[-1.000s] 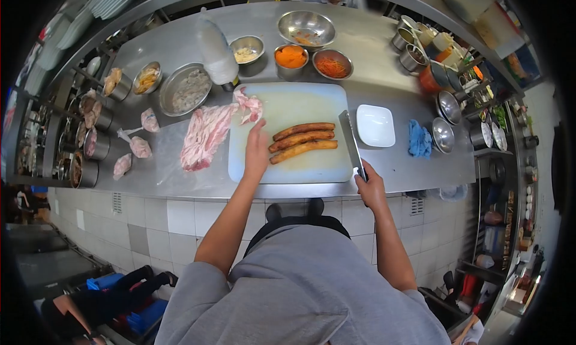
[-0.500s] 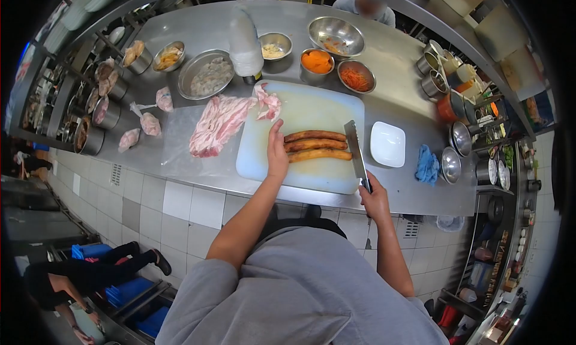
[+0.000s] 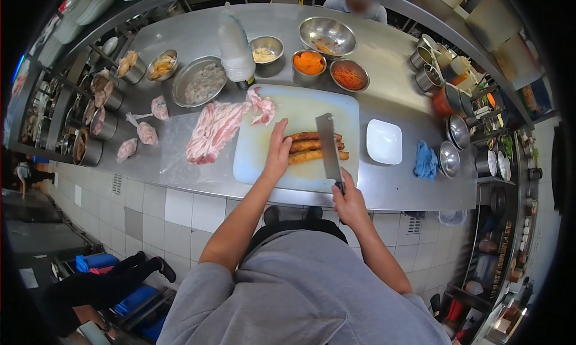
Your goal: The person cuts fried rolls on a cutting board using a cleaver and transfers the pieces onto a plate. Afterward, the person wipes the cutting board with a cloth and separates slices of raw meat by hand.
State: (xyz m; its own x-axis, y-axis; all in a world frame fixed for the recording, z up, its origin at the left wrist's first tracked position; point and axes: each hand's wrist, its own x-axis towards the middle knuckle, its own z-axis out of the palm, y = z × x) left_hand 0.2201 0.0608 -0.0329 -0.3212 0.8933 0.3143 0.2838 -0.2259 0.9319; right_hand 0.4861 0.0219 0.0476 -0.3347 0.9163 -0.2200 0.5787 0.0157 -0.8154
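Three long browned rolls (image 3: 306,147) lie side by side on the white cutting board (image 3: 258,159). My left hand (image 3: 278,150) is at their left ends, fingers extended, holding nothing. My right hand (image 3: 350,200) grips the dark handle of a cleaver (image 3: 328,147), whose blade is over the right part of the rolls; whether it touches them I cannot tell. Raw sliced meat (image 3: 213,132) rests on a clear plastic sheet left of the board, with a smaller piece (image 3: 261,107) on the board's upper left corner.
Right of the board are a square white bowl (image 3: 384,142) and a blue cloth (image 3: 425,161). Behind it stand a wrapped bottle (image 3: 235,51) and bowls of orange food (image 3: 309,62) and carrot shreds (image 3: 349,77). A person (image 3: 356,8) is across the table.
My right hand has brought the cleaver leftward, from beside the rolls to over their right part. My left hand stays at their left ends.
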